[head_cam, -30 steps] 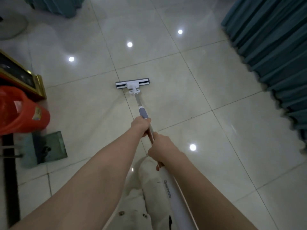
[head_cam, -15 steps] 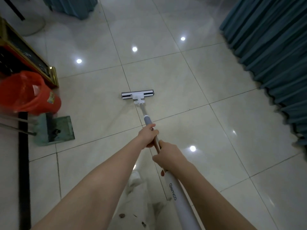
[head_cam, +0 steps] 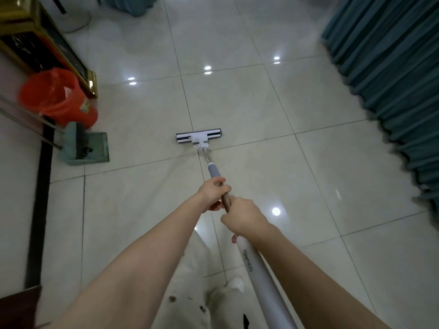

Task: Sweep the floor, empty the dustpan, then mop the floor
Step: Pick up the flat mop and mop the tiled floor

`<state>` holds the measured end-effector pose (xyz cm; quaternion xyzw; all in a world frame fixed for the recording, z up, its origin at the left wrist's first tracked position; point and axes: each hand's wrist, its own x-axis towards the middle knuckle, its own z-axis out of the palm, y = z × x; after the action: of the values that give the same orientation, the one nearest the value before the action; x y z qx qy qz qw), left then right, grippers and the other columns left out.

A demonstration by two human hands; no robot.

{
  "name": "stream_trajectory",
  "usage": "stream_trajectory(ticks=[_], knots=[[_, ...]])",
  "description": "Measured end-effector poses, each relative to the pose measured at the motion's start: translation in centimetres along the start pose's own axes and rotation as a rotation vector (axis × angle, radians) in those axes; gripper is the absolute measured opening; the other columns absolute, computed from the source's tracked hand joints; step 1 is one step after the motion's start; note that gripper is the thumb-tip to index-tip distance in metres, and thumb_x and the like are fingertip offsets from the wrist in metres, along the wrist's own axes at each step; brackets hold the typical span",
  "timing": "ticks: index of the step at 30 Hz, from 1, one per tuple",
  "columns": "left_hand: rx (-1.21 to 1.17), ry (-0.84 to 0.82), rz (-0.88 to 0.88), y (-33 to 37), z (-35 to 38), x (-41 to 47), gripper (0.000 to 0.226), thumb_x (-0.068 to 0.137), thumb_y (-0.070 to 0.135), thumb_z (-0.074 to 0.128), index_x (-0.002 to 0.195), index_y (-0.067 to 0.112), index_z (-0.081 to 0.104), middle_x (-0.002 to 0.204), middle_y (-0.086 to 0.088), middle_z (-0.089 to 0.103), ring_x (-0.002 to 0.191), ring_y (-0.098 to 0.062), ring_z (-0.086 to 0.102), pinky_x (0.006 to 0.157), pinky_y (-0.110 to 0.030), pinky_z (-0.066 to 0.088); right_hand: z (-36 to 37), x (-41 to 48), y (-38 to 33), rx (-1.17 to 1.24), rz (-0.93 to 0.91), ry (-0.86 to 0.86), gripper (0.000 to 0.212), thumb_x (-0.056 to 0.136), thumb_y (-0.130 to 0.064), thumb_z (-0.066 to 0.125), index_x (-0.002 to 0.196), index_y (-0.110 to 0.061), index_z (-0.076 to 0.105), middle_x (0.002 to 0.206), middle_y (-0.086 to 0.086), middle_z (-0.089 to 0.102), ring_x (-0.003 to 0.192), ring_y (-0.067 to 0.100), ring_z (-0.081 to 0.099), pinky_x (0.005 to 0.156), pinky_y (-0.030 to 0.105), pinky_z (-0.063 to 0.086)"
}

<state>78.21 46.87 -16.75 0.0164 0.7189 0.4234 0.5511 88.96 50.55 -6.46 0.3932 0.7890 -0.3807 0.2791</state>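
Observation:
A flat mop with a white and grey head (head_cam: 199, 138) rests on the glossy pale tiled floor (head_cam: 297, 174) ahead of me. Its long pole (head_cam: 255, 269) runs back toward my body. My left hand (head_cam: 213, 194) grips the pole higher toward the head, just below the grey sleeve. My right hand (head_cam: 244, 217) grips it right behind, above the white handle section. A green dustpan (head_cam: 91, 148) lies on the floor at the left, with dark debris in it.
An orange bucket (head_cam: 59, 98) stands at the left by a gold-framed dark cabinet (head_cam: 47, 43). Thin metal poles (head_cam: 28, 119) lean across near the dustpan. Teal curtains (head_cam: 392, 79) hang along the right side. My white trousers and shoe (head_cam: 228, 293) show below.
The mop head has slid back toward me across the tiles, and the view has shifted so the bucket and dustpan sit further into the frame. Both hands keep their grip.

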Motion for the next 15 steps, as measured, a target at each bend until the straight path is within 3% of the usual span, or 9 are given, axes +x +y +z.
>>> stream_trajectory(ticks=[3, 6, 9, 11, 13, 15], knots=[[-0.051, 0.036, 0.016, -1.9, 3.0, -3.4, 0.033, 0.088, 0.019, 0.06, 0.12, 0.022, 0.054, 0.074, -0.005, 0.05, 0.039, -0.014, 0.042, 0.043, -0.023, 0.038, 0.5, -3.4, 2.5, 0.005, -0.012, 0.0, 0.032, 0.085, -0.009, 0.046, 0.116, -0.016, 0.055, 0.098, 0.006, 0.064, 0.082, 0.031, 0.07, 0.078, 0.038, 0.059], [-0.099, 0.077, 0.051, -3.1, 4.6, -6.2, 0.032, 0.086, 0.018, 0.062, 0.118, 0.02, 0.056, 0.075, -0.004, 0.052, 0.045, -0.015, 0.045, 0.045, -0.022, 0.039, 0.5, -6.3, 3.6, 0.09, -0.03, 0.001, 0.022, 0.082, -0.014, 0.05, 0.101, -0.016, 0.061, 0.092, 0.009, 0.069, 0.082, 0.032, 0.071, 0.08, 0.041, 0.059], [-0.134, 0.084, 0.08, -3.6, 5.4, -8.4, 0.033, 0.082, 0.017, 0.067, 0.115, 0.021, 0.059, 0.08, -0.003, 0.059, 0.057, -0.016, 0.056, 0.057, -0.026, 0.047, -0.1, -8.6, 4.2, 0.125, -0.083, 0.043, 0.018, 0.083, -0.02, 0.054, 0.099, -0.015, 0.062, 0.094, 0.01, 0.067, 0.085, 0.034, 0.069, 0.079, 0.042, 0.058], [-0.147, 0.069, 0.093, -3.4, 5.8, -10.0, 0.033, 0.082, 0.016, 0.068, 0.113, 0.023, 0.061, 0.079, -0.004, 0.06, 0.052, -0.014, 0.057, 0.053, -0.023, 0.048, -0.8, -10.2, 4.8, 0.104, -0.125, 0.088, 0.023, 0.084, -0.023, 0.057, 0.106, -0.018, 0.062, 0.086, 0.005, 0.066, 0.08, 0.027, 0.066, 0.067, 0.034, 0.056], [-0.145, 0.057, 0.123, -2.8, 6.3, -11.2, 0.033, 0.082, 0.014, 0.067, 0.113, 0.023, 0.061, 0.076, -0.006, 0.058, 0.049, -0.013, 0.055, 0.046, -0.021, 0.045, -1.8, -11.7, 5.7, 0.103, -0.147, 0.144, 0.031, 0.082, -0.027, 0.06, 0.113, -0.027, 0.062, 0.071, -0.005, 0.058, 0.067, 0.015, 0.057, 0.052, 0.024, 0.042], [-0.159, 0.058, 0.155, -2.0, 6.9, -12.3, 0.035, 0.081, 0.012, 0.067, 0.114, 0.024, 0.061, 0.075, -0.008, 0.058, 0.054, -0.015, 0.056, 0.046, -0.021, 0.046, -2.8, -13.1, 6.4, 0.119, -0.191, 0.192, 0.031, 0.082, -0.034, 0.063, 0.113, -0.032, 0.061, 0.077, -0.006, 0.061, 0.064, 0.007, 0.053, 0.052, 0.019, 0.038]])
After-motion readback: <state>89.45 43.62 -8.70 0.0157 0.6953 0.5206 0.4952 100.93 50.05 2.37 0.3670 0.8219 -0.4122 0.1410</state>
